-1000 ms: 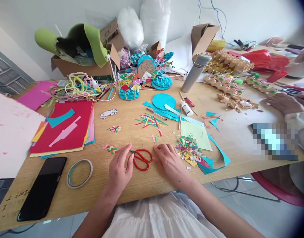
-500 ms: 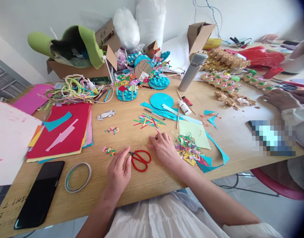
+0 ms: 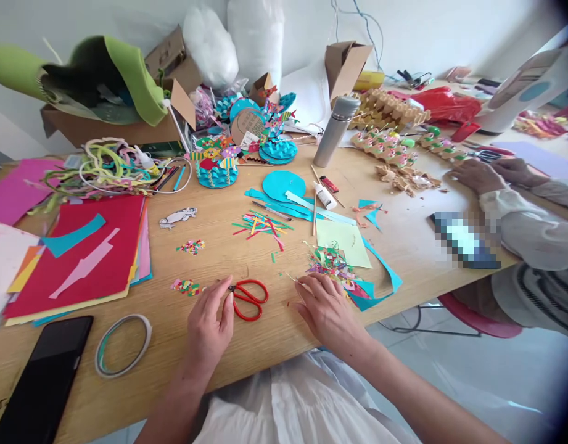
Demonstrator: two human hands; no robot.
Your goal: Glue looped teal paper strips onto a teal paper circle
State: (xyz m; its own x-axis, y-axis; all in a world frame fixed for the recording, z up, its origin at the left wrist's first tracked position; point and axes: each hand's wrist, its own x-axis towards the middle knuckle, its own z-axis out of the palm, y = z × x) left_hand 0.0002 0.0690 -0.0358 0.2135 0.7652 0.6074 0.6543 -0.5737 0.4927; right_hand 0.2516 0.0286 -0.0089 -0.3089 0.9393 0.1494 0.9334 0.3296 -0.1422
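My left hand [image 3: 210,324] rests on the table with thumb and fingers apart, beside red-handled scissors [image 3: 249,300]; its fingertips hide the blades. Nothing shows in its grasp. My right hand [image 3: 324,306] lies palm down with its fingers stretched out, at the left edge of a heap of coloured paper scraps [image 3: 332,257]. A thin pale sliver [image 3: 290,277] is by its fingertips; whether they touch it I cannot tell. Thin coloured paper strips [image 3: 261,227] lie in a loose bunch farther back. Two small piles of paper bits, one of them a near pile [image 3: 185,287], sit left of the scissors.
A black phone [image 3: 43,376], a tape roll [image 3: 123,346] and stacked coloured paper [image 3: 98,246] are on the left. Behind stand a grey flask [image 3: 335,132] and blue paper crafts [image 3: 217,172]. On the right, another person's hands [image 3: 480,177] rest near egg-carton pieces [image 3: 406,179].
My right hand has drawn back from near the strips toward the scrap heap. My left hand stays by the scissors. The view has turned to the right.
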